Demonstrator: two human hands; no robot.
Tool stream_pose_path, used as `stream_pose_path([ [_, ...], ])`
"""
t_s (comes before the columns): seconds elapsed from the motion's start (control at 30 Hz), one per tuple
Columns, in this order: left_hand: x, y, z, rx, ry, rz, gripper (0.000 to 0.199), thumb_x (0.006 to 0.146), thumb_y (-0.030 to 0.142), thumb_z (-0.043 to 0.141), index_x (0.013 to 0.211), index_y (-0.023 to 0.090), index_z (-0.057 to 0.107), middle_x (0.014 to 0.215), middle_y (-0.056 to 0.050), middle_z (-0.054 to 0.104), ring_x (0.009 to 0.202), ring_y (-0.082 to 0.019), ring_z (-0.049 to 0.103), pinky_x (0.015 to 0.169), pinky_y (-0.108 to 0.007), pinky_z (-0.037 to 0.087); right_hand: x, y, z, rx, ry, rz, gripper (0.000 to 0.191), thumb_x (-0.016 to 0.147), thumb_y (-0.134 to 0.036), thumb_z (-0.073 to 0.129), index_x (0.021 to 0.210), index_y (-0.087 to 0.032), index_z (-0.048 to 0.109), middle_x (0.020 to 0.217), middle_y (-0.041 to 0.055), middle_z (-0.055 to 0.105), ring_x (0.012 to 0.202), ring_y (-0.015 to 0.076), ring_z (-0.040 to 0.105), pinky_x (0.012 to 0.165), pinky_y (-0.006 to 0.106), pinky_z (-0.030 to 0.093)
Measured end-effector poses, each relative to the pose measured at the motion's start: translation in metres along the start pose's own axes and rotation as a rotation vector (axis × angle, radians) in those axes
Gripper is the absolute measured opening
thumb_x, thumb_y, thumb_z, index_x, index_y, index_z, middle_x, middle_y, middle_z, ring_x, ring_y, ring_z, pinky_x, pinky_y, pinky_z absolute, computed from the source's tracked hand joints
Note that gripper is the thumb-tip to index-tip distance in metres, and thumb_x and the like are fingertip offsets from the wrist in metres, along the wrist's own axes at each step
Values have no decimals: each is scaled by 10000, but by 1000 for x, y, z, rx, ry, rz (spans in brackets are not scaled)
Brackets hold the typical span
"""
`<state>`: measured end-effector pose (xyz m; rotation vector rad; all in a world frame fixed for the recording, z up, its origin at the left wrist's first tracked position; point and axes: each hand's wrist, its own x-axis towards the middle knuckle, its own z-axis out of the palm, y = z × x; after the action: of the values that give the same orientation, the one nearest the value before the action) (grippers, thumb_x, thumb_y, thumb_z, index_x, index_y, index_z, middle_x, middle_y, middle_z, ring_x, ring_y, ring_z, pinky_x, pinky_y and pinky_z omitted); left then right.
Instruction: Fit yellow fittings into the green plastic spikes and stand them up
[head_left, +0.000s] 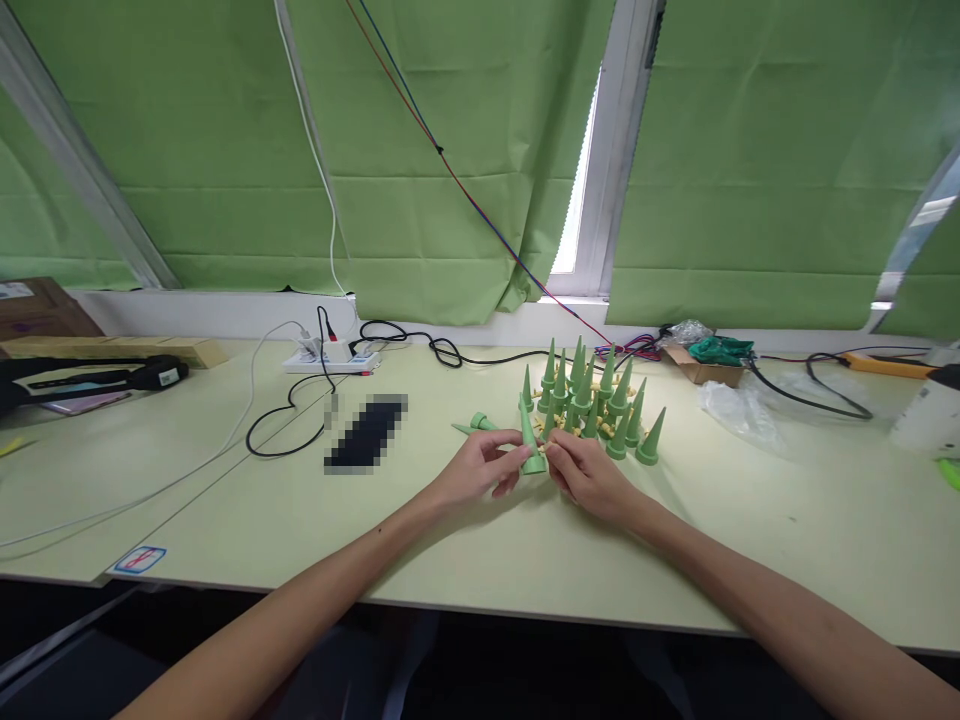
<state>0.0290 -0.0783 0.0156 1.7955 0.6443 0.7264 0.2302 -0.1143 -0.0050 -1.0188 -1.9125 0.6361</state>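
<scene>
My left hand (484, 462) is closed around a green plastic cone spike (530, 440), held nearly upright with its point up and its wide collar down. Beside it, my right hand (589, 470) pinches a small yellow piece (545, 449) against the cone's side; fingers hide most of that piece. Just behind both hands stand several more green cones (619, 395) on their collars, points up. Small yellow pieces (600, 422) show among them. Another green cone (481, 422) lies on its side to the left of my left hand.
A blurred dark object (366, 433) lies on the table (480, 560) at left. Behind it are a white power strip (330, 362) and looping cables. At right sit a small cardboard box (701, 368), clear plastic bags (739, 412) and a white container (926, 415).
</scene>
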Motion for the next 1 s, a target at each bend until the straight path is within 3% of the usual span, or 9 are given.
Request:
stream_pose_path([
  [0.07, -1, 1, 1, 43, -4, 3, 385, 897, 528, 588, 935, 149, 642, 570, 39, 466, 488, -83, 434, 479, -216, 340, 1, 0, 0, -23, 8, -5, 459, 1046, -461, 321, 655, -226, 378, 542, -34, 460, 496, 127, 395, 534, 279, 337],
  [0.17, -2, 1, 5, 124, 36, 67, 334, 897, 466, 607, 1013, 157, 661, 755, -7, 540, 552, -84, 450, 482, -218, 347, 1, 0, 1, -52, 0, 7, 499, 1051, -447, 302, 615, -220, 387, 502, -33, 434, 483, 129, 390, 542, 287, 329],
  [0.33, -1, -5, 8, 368, 128, 260, 197, 912, 347, 600, 914, 169, 686, 909, -35, 531, 636, -89, 437, 530, -221, 365, 2, 3, 2, -97, 32, 29, 541, 1050, -424, 303, 555, -216, 365, 465, -33, 410, 461, 123, 380, 540, 289, 313],
  [0.5, 1, -11, 8, 441, 157, 282, 186, 937, 321, 559, 898, 174, 665, 1065, -68, 566, 613, -77, 444, 523, -227, 395, 4, 0, 3, -87, 59, 37, 541, 1049, -455, 297, 568, -220, 374, 463, -31, 432, 460, 128, 398, 533, 291, 321],
  [0.8, 1, -12, 8, 526, 146, 352, 197, 960, 314, 541, 1052, 190, 663, 1155, -86, 592, 601, -66, 493, 571, -233, 447, 4, 0, 4, -34, 81, 54, 547, 1049, -471, 298, 571, -220, 388, 461, -33, 430, 454, 128, 409, 533, 292, 323],
  [1.0, 2, -13, 8, 529, 160, 434, 158, 955, 275, 548, 888, 163, 636, 1086, -88, 631, 665, -90, 529, 570, -222, 432, 4, 1, 4, -48, 76, 58, 537, 1045, -438, 311, 562, -213, 382, 461, -36, 417, 457, 121, 392, 522, 290, 286],
])
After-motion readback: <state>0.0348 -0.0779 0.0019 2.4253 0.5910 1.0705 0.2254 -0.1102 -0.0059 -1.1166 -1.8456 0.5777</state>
